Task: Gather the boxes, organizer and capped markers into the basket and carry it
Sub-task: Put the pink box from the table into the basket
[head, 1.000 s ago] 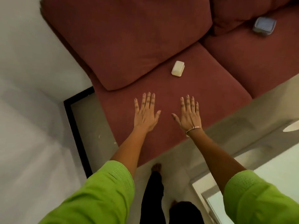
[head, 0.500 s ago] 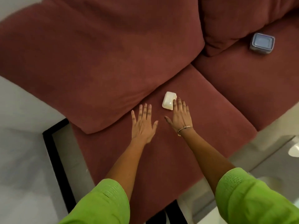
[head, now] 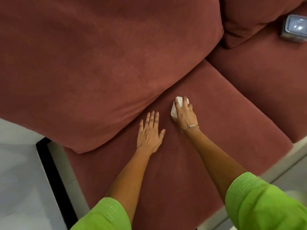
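Head view: right hand (head: 184, 113) lies over a small white box (head: 176, 107) on the near seat cushion (head: 207, 146) of a red sofa, close to the crease where the back cushion (head: 99, 63) meets the seat. Fingers curled down over the box top w/ the thumb tucked at its near-left corner, so the hand is wrapped round it; box is touching the cushion as far as can be seen, and much of it is hidden under the palm. Thin bracelet (head: 190, 127) on that wrist.

Left hand (head: 150, 135) just left of the right one, palm down on the same cushion, fingers straight & close together, thumb splayed to the right, holding nothing. It is near the box but apart from it.

Far right, on the next seat cushion (head: 265, 80), a 2nd box (head: 294, 29): greyish, clear-looking lid, cut off by the frame edge, well apart from both hands.

Both forearms bare, green sleeves (head: 265, 205) at the near edge. Pale floor (head: 20, 180) to the left w/ a black strip (head: 54, 183) running alongside the sofa base
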Demonstrator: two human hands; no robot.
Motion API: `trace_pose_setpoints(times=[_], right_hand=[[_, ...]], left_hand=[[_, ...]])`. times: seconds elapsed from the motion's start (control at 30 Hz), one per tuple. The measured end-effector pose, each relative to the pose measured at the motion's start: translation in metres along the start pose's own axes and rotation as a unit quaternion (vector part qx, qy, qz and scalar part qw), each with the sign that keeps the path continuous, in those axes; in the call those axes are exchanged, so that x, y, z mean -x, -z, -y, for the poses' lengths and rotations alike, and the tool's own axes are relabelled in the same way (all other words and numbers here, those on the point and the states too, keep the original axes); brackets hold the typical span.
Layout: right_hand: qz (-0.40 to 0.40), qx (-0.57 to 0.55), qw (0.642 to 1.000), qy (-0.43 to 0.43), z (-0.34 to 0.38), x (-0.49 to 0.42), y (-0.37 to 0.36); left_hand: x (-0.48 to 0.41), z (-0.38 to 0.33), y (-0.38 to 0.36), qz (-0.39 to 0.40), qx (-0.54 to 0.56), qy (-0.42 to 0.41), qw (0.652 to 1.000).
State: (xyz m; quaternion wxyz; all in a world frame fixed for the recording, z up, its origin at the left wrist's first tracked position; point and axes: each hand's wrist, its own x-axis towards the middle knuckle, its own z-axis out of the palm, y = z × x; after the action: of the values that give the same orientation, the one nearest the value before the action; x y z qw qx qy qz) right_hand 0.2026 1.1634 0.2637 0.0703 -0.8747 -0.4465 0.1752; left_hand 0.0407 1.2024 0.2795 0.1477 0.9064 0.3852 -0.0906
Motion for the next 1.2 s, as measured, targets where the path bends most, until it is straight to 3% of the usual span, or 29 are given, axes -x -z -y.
trace_pose_setpoints(times=[0.2, 0.4, 0.47, 0.6, 0.67, 0.8, 1.1, 1.2], right_hand=[[-0.035, -0.057, 0.998, 0.003, -0.008, 0.022, 0.026], [-0.083, -0.149, 0.98, -0.099, -0.04, 0.08, 0.058], [-0.113, -0.243, 0.945, -0.187, -0.061, 0.104, 0.068], [-0.177, -0.438, 0.815, -0.335, -0.116, 0.157, 0.082], [-0.202, -0.498, 0.756, -0.374, -0.154, 0.189, 0.088], [-0.247, -0.568, 0.677, -0.397, -0.227, 0.267, 0.092], [-0.326, -0.557, 0.587, -0.489, -0.346, 0.514, 0.078], [-0.336, -0.546, 0.577, -0.507, -0.384, 0.598, 0.065]], left_hand=[[0.0, -0.014, 0.016, 0.001, -0.02, -0.03, 0.999], [0.007, -0.054, 0.043, -0.004, -0.034, -0.082, 0.996], [0.015, -0.08, 0.046, 0.003, -0.037, -0.114, 0.993], [0.032, -0.148, 0.041, 0.019, -0.042, -0.185, 0.982], [0.043, -0.187, 0.035, 0.029, -0.048, -0.222, 0.973], [0.078, -0.264, 0.016, 0.04, -0.057, -0.291, 0.954], [0.222, -0.426, -0.052, 0.097, -0.066, -0.406, 0.906], [0.268, -0.471, -0.078, 0.116, -0.074, -0.436, 0.889]])
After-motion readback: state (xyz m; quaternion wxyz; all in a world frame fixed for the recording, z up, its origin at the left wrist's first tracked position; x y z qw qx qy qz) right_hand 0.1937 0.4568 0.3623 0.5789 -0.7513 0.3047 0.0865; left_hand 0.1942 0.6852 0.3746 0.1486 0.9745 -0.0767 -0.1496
